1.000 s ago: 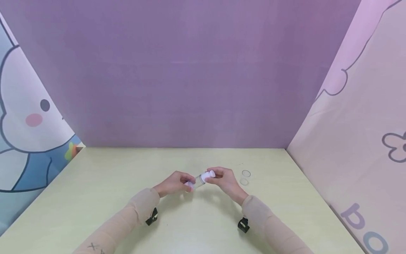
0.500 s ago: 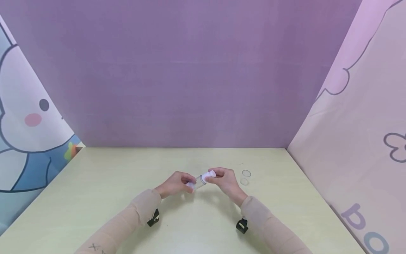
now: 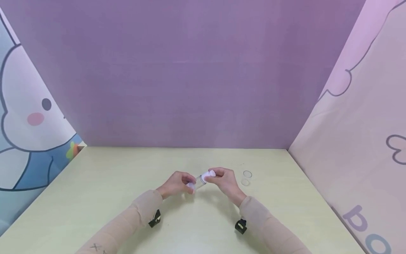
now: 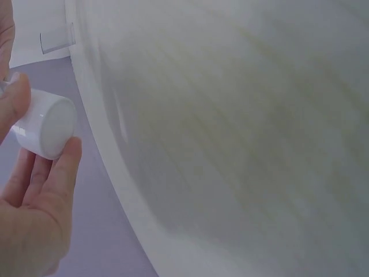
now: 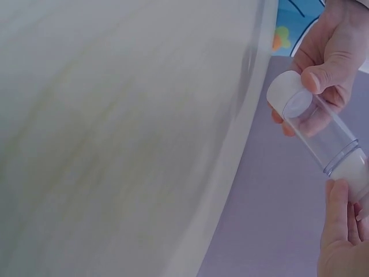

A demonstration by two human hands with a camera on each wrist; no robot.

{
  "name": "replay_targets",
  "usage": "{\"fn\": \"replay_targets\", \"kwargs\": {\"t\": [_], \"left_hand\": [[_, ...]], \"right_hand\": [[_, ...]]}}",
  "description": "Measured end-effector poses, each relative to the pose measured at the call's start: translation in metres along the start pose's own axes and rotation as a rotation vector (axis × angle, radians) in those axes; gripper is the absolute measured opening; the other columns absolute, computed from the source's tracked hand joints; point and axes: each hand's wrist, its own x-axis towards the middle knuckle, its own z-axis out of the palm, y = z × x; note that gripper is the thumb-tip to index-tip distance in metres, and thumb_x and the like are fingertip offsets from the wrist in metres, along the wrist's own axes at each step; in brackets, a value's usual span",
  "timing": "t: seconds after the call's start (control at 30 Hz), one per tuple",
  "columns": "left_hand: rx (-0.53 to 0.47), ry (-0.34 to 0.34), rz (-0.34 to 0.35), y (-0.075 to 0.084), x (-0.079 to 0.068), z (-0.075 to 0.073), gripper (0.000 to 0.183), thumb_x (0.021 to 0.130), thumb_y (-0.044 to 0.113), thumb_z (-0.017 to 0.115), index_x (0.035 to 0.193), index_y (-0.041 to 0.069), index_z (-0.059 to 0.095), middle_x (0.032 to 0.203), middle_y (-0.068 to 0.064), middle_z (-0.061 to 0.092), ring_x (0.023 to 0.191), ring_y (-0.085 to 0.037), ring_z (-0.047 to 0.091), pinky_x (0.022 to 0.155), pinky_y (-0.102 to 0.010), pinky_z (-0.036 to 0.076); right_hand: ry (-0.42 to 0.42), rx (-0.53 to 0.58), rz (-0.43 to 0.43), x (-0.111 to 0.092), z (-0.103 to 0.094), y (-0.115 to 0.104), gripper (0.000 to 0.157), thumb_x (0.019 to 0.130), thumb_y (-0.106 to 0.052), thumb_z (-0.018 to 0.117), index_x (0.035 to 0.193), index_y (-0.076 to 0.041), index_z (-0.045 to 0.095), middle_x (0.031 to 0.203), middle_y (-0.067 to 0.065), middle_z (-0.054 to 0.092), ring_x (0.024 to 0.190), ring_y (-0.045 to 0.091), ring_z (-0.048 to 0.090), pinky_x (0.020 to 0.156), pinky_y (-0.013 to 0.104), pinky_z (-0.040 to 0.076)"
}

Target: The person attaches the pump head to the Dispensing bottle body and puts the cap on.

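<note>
Between both hands, over the middle of the table, a clear tube-shaped pump bottle (image 3: 199, 181) is held at a slant. My left hand (image 3: 177, 183) grips its white base (image 4: 57, 127), thumb on one side and fingers on the other. The right hand (image 3: 226, 180) pinches the white collar and pump top (image 3: 208, 175) at the upper right end. In the right wrist view the see-through barrel (image 5: 323, 135) shows between the two hands, with a thin ring near the collar (image 5: 350, 173). The right fingers hide part of the collar.
A clear cup-like cap (image 3: 246, 178) stands on the pale table (image 3: 196, 225), right of the right hand. A purple panel (image 3: 184, 88) rises at the back, with printed panels (image 3: 358, 141) at the sides. Black wrist straps (image 3: 154, 218) hang below both sleeves.
Both hands keep their hold on the bottle with barely any movement. The view has shifted slightly.
</note>
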Motion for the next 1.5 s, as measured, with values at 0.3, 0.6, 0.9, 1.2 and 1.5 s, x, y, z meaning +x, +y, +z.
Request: {"fn": "replay_targets", "kwargs": {"t": [0.3,0.6,0.9,1.2,1.5], "left_hand": [[0.201,0.012,0.070,0.008,0.002,0.004,0.039,0.069,0.004,0.075,0.106,0.000,0.063,0.106,-0.012,0.066,0.097,-0.024,0.061,0.087,-0.040,0.048],[0.305,0.003,0.105,0.009,0.001,0.007,0.036,0.073,0.009,0.074,0.106,0.000,0.063,0.106,-0.013,0.066,0.096,-0.023,0.061,0.084,-0.038,0.049],[0.250,0.009,0.109,0.006,0.002,0.002,0.036,0.072,0.007,0.074,0.105,0.000,0.063,0.108,-0.013,0.065,0.100,-0.025,0.060,0.086,-0.039,0.048],[0.165,-0.001,0.066,-0.003,-0.001,0.000,0.035,0.071,0.005,0.074,0.104,0.001,0.063,0.109,-0.014,0.064,0.103,-0.028,0.060,0.090,-0.041,0.046],[0.120,0.015,0.053,0.000,-0.001,-0.006,0.033,0.073,0.004,0.072,0.105,0.003,0.063,0.112,-0.012,0.063,0.108,-0.029,0.057,0.092,-0.043,0.044]], "right_hand": [[-0.003,-0.008,0.008,0.001,-0.003,0.004,0.038,0.076,-0.018,0.074,0.108,-0.002,0.064,0.101,0.011,0.068,0.088,0.014,0.063,0.082,0.032,0.050],[-0.041,-0.018,-0.033,0.002,-0.005,0.010,0.043,0.079,-0.016,0.071,0.115,0.003,0.058,0.110,0.016,0.065,0.097,0.022,0.063,0.087,0.036,0.049],[-0.076,-0.048,-0.041,-0.002,-0.022,0.006,0.041,0.079,-0.017,0.071,0.116,-0.003,0.060,0.113,0.013,0.064,0.101,0.024,0.062,0.088,0.037,0.048],[-0.029,-0.110,-0.030,-0.013,-0.068,0.003,0.036,0.082,-0.017,0.068,0.116,-0.006,0.060,0.113,0.011,0.064,0.101,0.019,0.062,0.088,0.033,0.048],[0.123,-0.196,-0.036,-0.020,-0.124,0.008,0.036,0.085,-0.013,0.064,0.117,0.001,0.057,0.115,0.018,0.062,0.087,-0.003,0.060,0.081,0.018,0.048]]}}
